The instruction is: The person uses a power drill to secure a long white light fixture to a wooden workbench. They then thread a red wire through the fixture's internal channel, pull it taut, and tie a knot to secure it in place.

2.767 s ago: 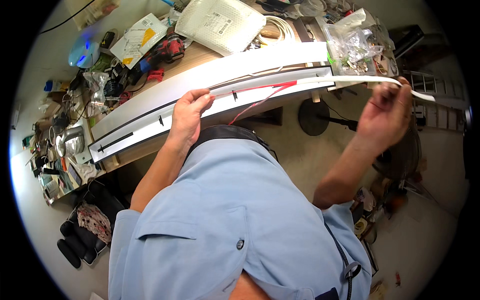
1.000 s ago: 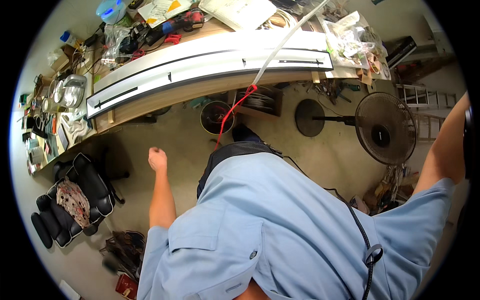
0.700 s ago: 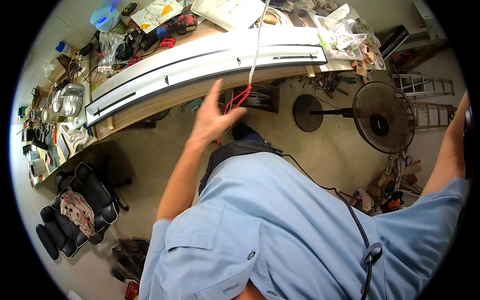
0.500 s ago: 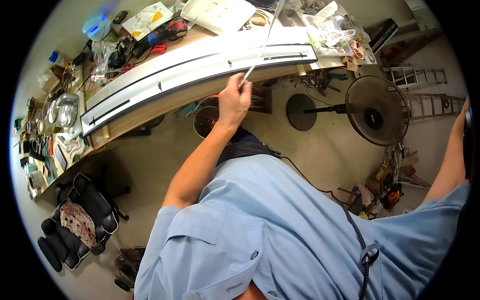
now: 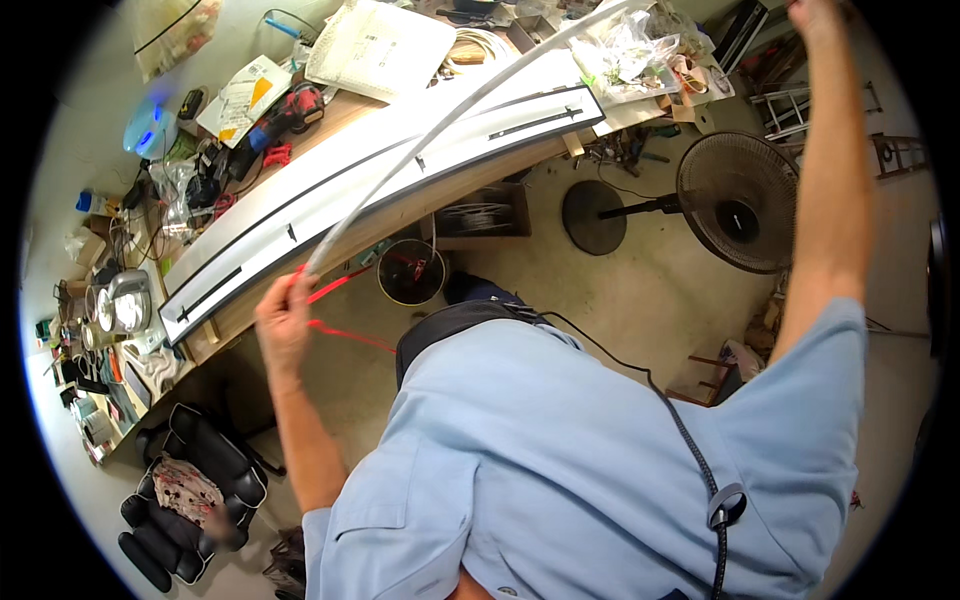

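Note:
My left hand [image 5: 285, 318] is closed around the near end of a long, thin whitish strip [image 5: 420, 150], left of the workbench's front edge. A narrow red ribbon [image 5: 330, 290] trails from the same fingers toward the right. From there the strip rises slantwise across the bench and passes out at the top of the view. My right hand [image 5: 818, 14] is raised far out at the upper right; the picture's edge cuts off its fingers. Under the strip lies a long white panel [image 5: 365, 190] with a dark edge and small black clips, along the bench front.
A cluttered workbench [image 5: 350, 108] bears a red and blue power tool [image 5: 290, 112], a padded envelope [image 5: 380, 48] and plastic bags [image 5: 640, 50]. Below stand a round bin [image 5: 412, 272] with red scraps and a box [image 5: 485, 215]. A standing fan [image 5: 735, 200] and black chair [image 5: 215, 455] flank me.
My left hand has moved left and nearer, carrying the strip's end. The right arm has swung up to the upper right, and the red ribbon now shows clearly by the left hand.

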Motion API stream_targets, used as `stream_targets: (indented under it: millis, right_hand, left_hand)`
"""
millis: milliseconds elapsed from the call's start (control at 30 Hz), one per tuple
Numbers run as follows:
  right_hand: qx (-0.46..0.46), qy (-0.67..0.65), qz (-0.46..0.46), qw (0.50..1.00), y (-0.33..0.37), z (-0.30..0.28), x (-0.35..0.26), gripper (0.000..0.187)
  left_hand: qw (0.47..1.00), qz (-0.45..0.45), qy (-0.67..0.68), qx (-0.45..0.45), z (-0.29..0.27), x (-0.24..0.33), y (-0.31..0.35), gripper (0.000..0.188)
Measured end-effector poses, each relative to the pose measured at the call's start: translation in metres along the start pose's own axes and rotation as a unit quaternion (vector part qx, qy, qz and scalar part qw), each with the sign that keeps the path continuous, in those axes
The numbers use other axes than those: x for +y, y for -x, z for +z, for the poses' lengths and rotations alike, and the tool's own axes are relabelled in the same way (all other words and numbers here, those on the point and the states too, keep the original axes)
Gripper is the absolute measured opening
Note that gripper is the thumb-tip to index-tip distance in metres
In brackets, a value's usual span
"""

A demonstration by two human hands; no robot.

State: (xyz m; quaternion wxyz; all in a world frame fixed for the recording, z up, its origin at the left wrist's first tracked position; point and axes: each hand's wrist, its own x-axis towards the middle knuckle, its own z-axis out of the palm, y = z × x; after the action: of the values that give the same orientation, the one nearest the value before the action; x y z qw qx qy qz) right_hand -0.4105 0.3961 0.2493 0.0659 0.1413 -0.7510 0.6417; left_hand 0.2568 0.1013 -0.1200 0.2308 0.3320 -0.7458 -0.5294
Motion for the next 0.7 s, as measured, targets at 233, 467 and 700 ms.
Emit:
stream_targets:
  millis: [233,467,700]
  right_hand:
    - [0.004,-0.103,0.35,0.931,0.136,0.055,0.357,0.009]
    - [0.05,-0.012,0.482,0.875,0.202,0.149,0.468,0.018]
    - [-0.027,0.081,0.532,0.843,0.172,0.167,0.466,0.016]
  left_hand:
    - [0.978,-0.023,-0.204,0.034,-0.105,0.007,-0.069,0.022]
    - [0.939,-0.076,-0.336,0.003,-0.117,0.012,-0.116,0.026]
    - [0.938,-0.065,-0.339,0.035,-0.103,0.0,-0.138,0.022]
